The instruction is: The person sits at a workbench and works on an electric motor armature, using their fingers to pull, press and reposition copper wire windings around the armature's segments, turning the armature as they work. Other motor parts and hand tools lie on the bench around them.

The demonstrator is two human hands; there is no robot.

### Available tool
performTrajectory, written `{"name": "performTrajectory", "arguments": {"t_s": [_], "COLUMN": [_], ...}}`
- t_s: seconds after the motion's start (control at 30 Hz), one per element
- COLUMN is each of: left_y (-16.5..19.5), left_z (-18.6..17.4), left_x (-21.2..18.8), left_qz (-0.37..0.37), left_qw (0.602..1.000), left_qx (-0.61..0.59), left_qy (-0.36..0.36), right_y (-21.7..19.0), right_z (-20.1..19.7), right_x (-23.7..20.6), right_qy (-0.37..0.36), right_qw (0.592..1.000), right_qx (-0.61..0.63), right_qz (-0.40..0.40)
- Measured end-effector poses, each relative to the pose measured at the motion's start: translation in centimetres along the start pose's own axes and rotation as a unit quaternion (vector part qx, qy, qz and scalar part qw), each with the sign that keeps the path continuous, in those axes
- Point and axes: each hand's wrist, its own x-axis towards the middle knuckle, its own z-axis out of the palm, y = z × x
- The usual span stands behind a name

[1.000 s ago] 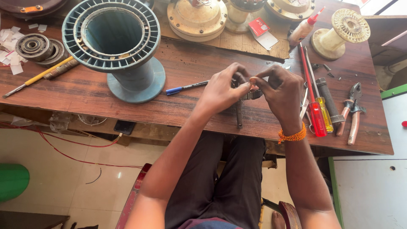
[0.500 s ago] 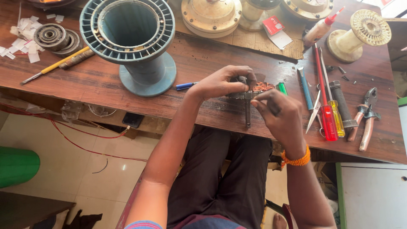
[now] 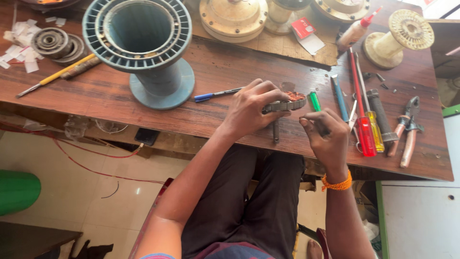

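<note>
we look down on a worn wooden table with a pale tiled floor below its near edge, where a red wire trails and a green rounded thing sits at the left. on the table stand a big blue-grey finned housing, cream round motor covers at the far side, a cream spool at the right, a blue pen, and a row of screwdrivers beside red-handled pliers. our left hand reaches forward from the lap, fingers curled over and closed on a small round metal ring with copper windings, held just above the table near its front edge. our right hand, wearing an orange thread band at the wrist, sits just beside the ring to its right, fingers pinched together on something thin that we cannot make out. a green-handled tool lies just beyond that hand.
</note>
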Motion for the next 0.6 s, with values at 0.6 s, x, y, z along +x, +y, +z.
{"name": "performTrajectory", "arguments": {"t_s": [0.6], "left_y": [0.5], "left_z": [-0.7], "left_x": [-1.1], "left_qz": [0.014], "left_qw": [0.999], "left_qx": [0.025], "left_qy": [0.035], "right_y": [-2.5], "right_z": [0.2], "right_x": [5.3], "right_qy": [-0.032], "right_qw": [0.996], "right_qx": [0.04], "right_qz": [-0.074]}}
